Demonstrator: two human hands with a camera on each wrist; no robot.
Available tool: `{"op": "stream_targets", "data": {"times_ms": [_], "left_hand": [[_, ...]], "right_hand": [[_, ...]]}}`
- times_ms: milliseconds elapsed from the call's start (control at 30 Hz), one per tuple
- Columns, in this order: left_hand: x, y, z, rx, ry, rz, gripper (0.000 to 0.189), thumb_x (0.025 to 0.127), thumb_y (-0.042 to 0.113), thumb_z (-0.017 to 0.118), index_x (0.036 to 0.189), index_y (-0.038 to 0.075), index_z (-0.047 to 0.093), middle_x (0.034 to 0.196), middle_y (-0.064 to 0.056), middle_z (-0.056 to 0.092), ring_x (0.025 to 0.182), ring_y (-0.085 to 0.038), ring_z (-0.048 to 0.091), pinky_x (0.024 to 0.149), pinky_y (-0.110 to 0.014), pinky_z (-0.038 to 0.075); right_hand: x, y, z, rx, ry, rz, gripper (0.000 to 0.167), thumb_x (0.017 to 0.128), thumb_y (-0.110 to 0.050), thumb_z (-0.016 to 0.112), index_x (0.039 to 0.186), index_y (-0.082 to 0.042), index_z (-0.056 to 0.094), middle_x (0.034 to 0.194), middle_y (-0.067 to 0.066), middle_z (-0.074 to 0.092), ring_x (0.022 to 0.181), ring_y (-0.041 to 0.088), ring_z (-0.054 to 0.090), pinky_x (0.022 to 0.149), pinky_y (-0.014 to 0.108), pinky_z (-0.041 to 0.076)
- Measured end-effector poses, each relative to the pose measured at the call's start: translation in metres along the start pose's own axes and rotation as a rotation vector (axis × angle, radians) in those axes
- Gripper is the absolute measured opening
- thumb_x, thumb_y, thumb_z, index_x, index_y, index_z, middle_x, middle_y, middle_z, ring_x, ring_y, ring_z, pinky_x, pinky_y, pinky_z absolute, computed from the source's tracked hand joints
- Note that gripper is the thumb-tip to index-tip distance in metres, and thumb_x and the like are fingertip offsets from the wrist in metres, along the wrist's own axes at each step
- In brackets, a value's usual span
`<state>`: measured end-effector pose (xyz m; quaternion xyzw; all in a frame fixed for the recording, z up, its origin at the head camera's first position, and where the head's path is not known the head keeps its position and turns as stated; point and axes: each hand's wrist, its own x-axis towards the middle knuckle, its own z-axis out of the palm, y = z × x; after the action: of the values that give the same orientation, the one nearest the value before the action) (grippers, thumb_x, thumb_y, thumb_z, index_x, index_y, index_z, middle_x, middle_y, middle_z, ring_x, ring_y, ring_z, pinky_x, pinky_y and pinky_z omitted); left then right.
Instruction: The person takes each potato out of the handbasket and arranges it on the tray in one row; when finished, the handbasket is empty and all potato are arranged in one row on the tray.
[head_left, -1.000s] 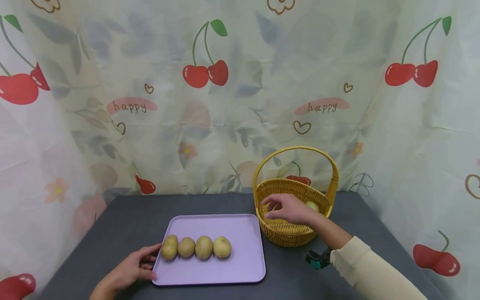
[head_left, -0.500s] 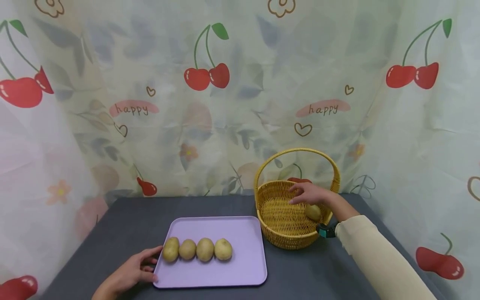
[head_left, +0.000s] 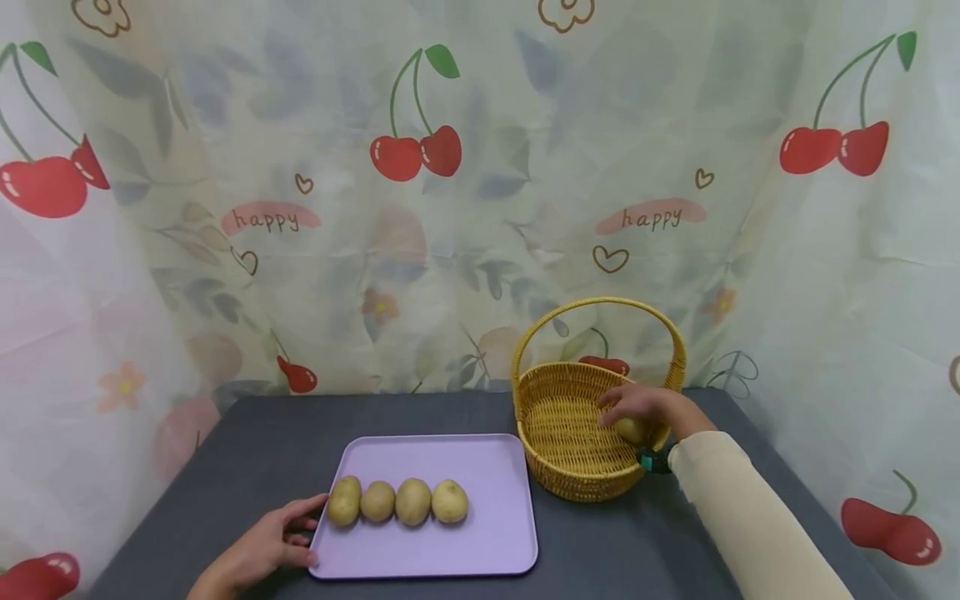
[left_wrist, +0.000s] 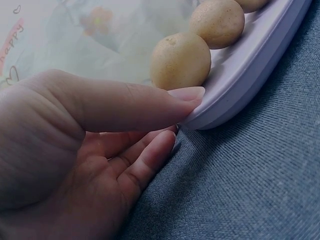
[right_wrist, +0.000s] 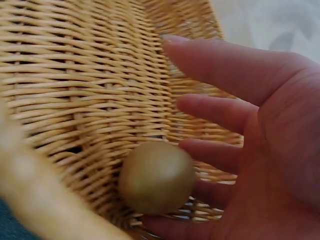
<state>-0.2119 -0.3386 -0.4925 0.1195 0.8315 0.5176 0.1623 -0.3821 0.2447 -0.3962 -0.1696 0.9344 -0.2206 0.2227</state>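
My left hand [head_left: 258, 542] rests at the near left corner of a lilac tray [head_left: 487, 533]. In the left wrist view its thumb [left_wrist: 145, 107] lies straight against the tray's rim, other fingers at the outer side. Several potatoes [head_left: 413, 502] stand in a row at the tray's left. Inside a wicker basket [head_left: 577, 483], my right hand [head_left: 637, 404] reaches over a single potato [right_wrist: 157, 177]. The right wrist view shows the fingers spread, with the lower fingertips right at this potato's side and the thumb held away from it.
The basket's tall handle [head_left: 600, 302] arches above the right hand's work. Beneath the tray and basket is a dark grey cloth-covered table [head_left: 285, 417]. A printed curtain [head_left: 480, 208] hangs behind and at both sides.
My right hand first went from the basket's left part to its right, then came down beside the potato there. The left hand keeps its place at the tray.
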Motion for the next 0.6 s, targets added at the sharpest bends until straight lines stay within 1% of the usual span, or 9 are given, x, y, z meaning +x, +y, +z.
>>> {"op": "stream_targets", "data": {"times_ms": [133,233,333,400,500,600], "left_hand": [[0.001,0.002,0.002,-0.003,0.000,0.001,0.081,0.081,0.004,0.076,0.144,-0.014,0.028,0.126,-0.028,0.049,0.104,-0.031,0.053,0.079,-0.032,0.049],[0.000,0.002,0.001,-0.011,-0.001,-0.009,0.081,0.082,0.004,0.075,0.144,-0.014,0.027,0.125,-0.027,0.049,0.104,-0.032,0.054,0.079,-0.034,0.049],[0.000,0.002,0.001,-0.013,-0.001,-0.017,0.080,0.082,0.004,0.075,0.144,-0.014,0.027,0.126,-0.028,0.049,0.104,-0.032,0.054,0.080,-0.035,0.049],[-0.001,0.001,0.000,-0.011,-0.001,-0.011,0.081,0.082,0.004,0.075,0.144,-0.014,0.027,0.126,-0.028,0.049,0.104,-0.032,0.054,0.080,-0.034,0.049],[-0.001,0.001,0.000,-0.015,-0.005,0.007,0.081,0.081,0.004,0.075,0.144,-0.014,0.027,0.127,-0.029,0.048,0.105,-0.032,0.053,0.079,-0.032,0.049],[-0.001,0.001,0.001,-0.020,-0.011,0.018,0.082,0.081,0.004,0.076,0.144,-0.015,0.027,0.127,-0.029,0.048,0.105,-0.031,0.054,0.079,-0.030,0.049]], "right_hand": [[0.007,0.000,0.007,-0.052,-0.052,-0.018,0.054,0.090,-0.033,0.067,0.132,0.000,0.058,0.137,0.020,0.050,0.129,0.042,0.040,0.102,0.053,0.034],[0.013,-0.006,0.011,-0.069,-0.060,-0.024,0.049,0.089,-0.028,0.069,0.127,0.002,0.062,0.130,0.017,0.057,0.123,0.038,0.048,0.099,0.050,0.040],[0.015,-0.015,0.013,-0.048,-0.071,-0.017,0.045,0.088,-0.023,0.072,0.124,0.002,0.064,0.125,0.015,0.060,0.115,0.033,0.054,0.092,0.046,0.046],[0.016,-0.020,0.013,-0.033,-0.077,-0.016,0.043,0.086,-0.019,0.073,0.123,0.002,0.064,0.123,0.015,0.061,0.110,0.030,0.057,0.086,0.044,0.050],[0.017,-0.025,0.016,0.005,-0.079,-0.003,0.040,0.084,-0.014,0.074,0.121,0.000,0.065,0.118,0.011,0.061,0.100,0.024,0.059,0.080,0.043,0.052],[0.018,-0.028,0.019,0.028,-0.064,-0.027,0.035,0.082,-0.009,0.075,0.114,0.000,0.066,0.107,0.008,0.062,0.086,0.019,0.057,0.074,0.042,0.052]]}}
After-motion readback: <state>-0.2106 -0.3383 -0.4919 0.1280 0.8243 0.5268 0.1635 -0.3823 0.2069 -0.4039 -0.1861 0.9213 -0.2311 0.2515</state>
